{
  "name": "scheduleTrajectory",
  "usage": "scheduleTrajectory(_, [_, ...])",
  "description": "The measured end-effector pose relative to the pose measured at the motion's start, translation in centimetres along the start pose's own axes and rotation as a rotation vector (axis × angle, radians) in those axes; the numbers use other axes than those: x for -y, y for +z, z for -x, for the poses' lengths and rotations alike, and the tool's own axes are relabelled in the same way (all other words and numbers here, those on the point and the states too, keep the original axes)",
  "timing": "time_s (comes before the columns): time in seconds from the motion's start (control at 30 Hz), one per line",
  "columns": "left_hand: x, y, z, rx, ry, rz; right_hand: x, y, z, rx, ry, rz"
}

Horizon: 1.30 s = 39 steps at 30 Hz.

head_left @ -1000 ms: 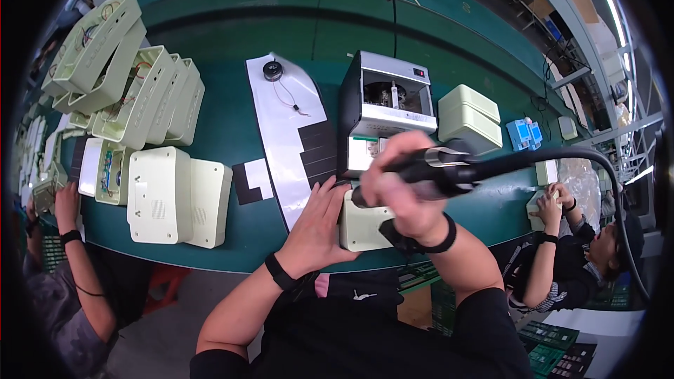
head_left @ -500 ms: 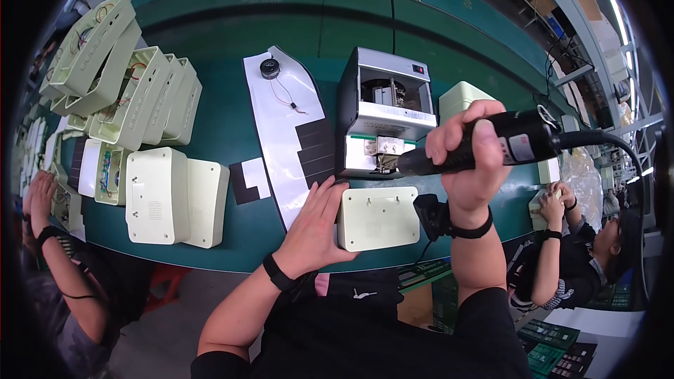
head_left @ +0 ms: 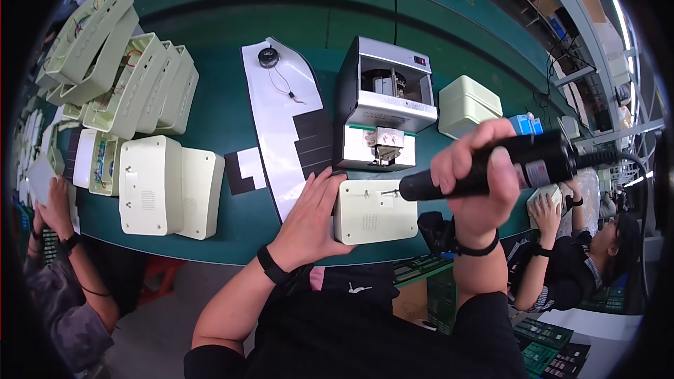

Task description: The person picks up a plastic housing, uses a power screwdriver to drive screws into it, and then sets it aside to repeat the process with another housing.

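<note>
A black electric screwdriver is gripped in my right hand, fingers and thumb closed round its body. Its thin bit points left over the upper part of a cream plastic housing, which lies back side up at the table's near edge. Whether the tip touches the housing, I cannot tell. My left hand steadies the housing's left side, thumb at the lower corner and fingers along the upper one. Just beyond stands a grey screw feeder with a metal pickup block at its front.
Cream housings lie at left, before a stack of open shells with wires. A small speaker rests on a white sheet. More cream housings sit right of the feeder. Co-workers' hands work at either side.
My right hand has brought the screwdriver from the feeder's pickup block down and nearer, over the housing. My left hand stays at the housing's left side.
</note>
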State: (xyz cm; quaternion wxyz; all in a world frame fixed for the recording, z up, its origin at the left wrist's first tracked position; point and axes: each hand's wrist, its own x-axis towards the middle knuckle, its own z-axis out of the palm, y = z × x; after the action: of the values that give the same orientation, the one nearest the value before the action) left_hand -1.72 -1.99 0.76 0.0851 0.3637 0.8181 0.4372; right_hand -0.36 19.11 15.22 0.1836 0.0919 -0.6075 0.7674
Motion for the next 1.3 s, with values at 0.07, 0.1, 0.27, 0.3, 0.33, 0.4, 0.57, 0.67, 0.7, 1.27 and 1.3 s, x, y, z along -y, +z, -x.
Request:
scheduleTrajectory(0.07, [0.1,-0.2,-0.2,0.004,0.012,-0.006,0.3,0.1,1.2,0.018,0.011,-0.019])
scheduleTrajectory(0.1, [0.1,-0.1,-0.1,0.006,0.009,-0.002,0.4,0.2,1.7,0.037,0.015,-0.042])
scheduleTrajectory(0.27, [-0.1,0.0,-0.1,-0.004,0.008,-0.006,0.2,0.3,2.8,0.023,-0.003,0.095])
scheduleTrajectory(0.3, [0.0,0.0,-0.1,-0.006,0.008,-0.008,0.0,0.3,2.9,0.024,-0.003,0.093])
scheduleTrajectory(0.33, [-0.1,0.1,-0.1,-0.007,0.010,-0.007,-0.1,0.2,3.0,0.025,0.005,0.090])
scheduleTrajectory(0.4, [-0.1,0.1,-0.1,-0.006,0.008,-0.005,-0.6,0.0,3.2,0.028,0.023,0.083])
scheduleTrajectory(0.57, [-0.2,0.0,-0.2,0.000,0.004,-0.006,-3.3,-0.5,3.8,0.076,0.041,0.027])
scheduleTrajectory(0.67, [-0.2,0.0,-0.1,0.002,0.002,-0.003,-3.4,-0.2,3.9,0.027,0.067,0.091])
scheduleTrajectory(0.7, [-0.1,0.0,0.0,0.001,-0.003,0.000,-3.5,-0.2,3.9,0.028,0.068,0.091])
scheduleTrajectory(1.27, [-0.1,0.0,0.0,-0.005,0.016,-0.029,-0.5,0.3,-0.1,0.001,-0.112,0.080])
scheduleTrajectory(1.3, [-0.1,0.0,0.0,-0.004,0.019,-0.030,-0.6,0.4,-0.9,-0.016,-0.153,0.106])
